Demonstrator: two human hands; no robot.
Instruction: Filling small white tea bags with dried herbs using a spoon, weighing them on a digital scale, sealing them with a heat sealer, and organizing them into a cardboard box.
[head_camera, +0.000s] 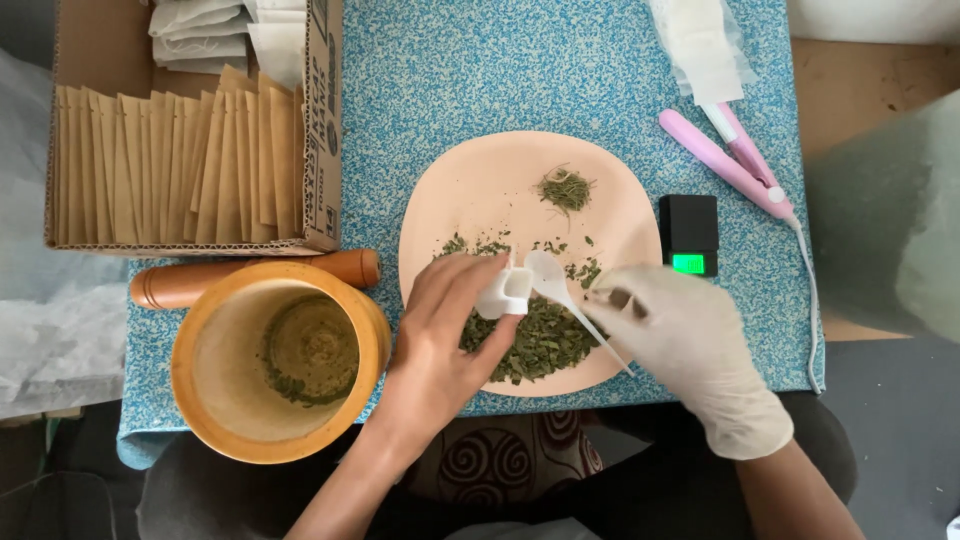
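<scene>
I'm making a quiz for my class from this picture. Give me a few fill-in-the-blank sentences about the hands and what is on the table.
1. The right hand, in a white ____, holds a white plastic spoon.
2. The left hand holds a small white pouch over the ____ plate.
3. The dried green herb lies on the ____.
4. The wooden pestle lies between the mortar and the cardboard ____.

Missing words: glove; pink; plate; box
</scene>
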